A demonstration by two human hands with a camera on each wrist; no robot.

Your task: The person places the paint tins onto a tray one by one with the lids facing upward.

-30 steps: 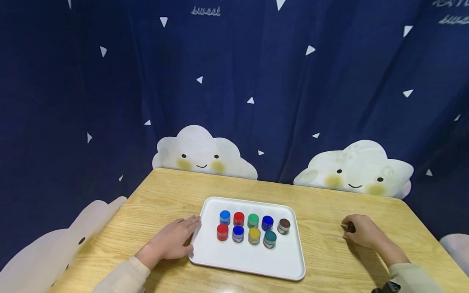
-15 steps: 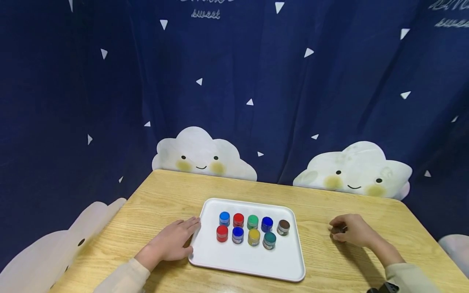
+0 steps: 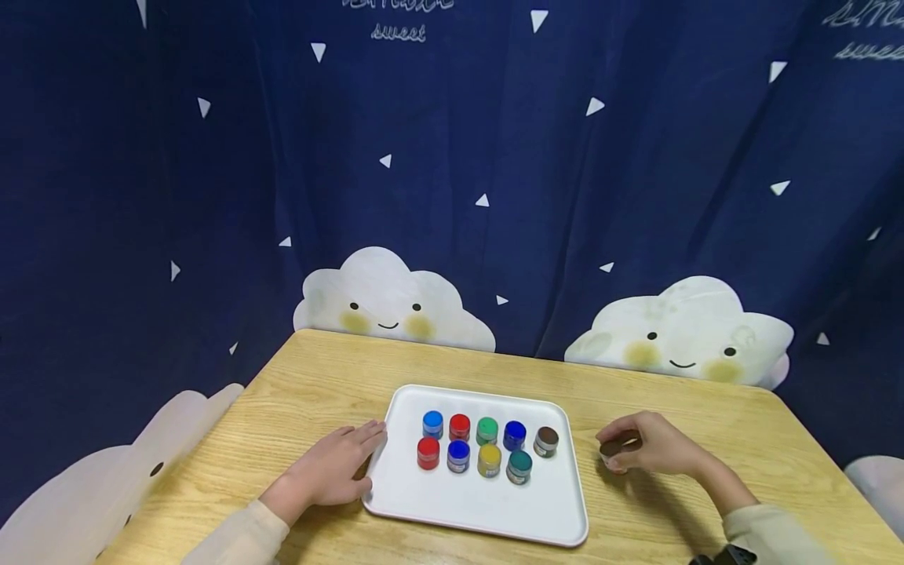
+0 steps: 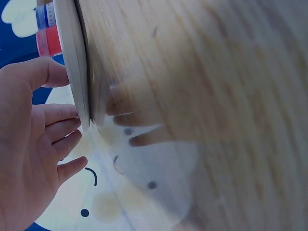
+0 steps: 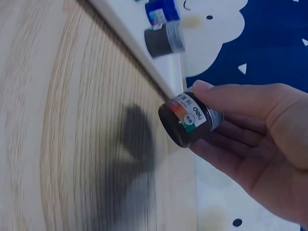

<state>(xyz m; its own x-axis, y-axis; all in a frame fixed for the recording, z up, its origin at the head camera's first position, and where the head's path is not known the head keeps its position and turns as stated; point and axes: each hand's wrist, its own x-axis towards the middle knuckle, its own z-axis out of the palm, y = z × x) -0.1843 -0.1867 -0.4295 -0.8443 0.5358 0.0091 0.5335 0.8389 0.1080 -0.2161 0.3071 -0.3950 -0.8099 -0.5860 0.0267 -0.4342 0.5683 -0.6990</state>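
In the head view my right hand [image 3: 657,446] holds a small dark paint jar [image 5: 180,122] between thumb and fingers, right of the white tray [image 3: 473,514]. The right wrist view shows its label facing the camera and a shadow on the wood below it. My left hand [image 3: 330,464] lies with extended fingers at the tray's left edge, and the left wrist view has its fingertips right at the rim. On the tray stand two rows of paint jars, among them a brown one [image 3: 546,442], a yellow one [image 3: 490,461] and a teal one [image 3: 519,467].
The tray sits on a light wooden table [image 3: 339,361]. A dark blue curtain [image 3: 452,157] with white triangles and smiling clouds hangs behind the table's far edge. A red jar [image 3: 428,453] stands nearest the left hand.
My right hand has moved left toward the tray with the dark paint jar in it. The left hand and the jars on the tray have stayed in place.
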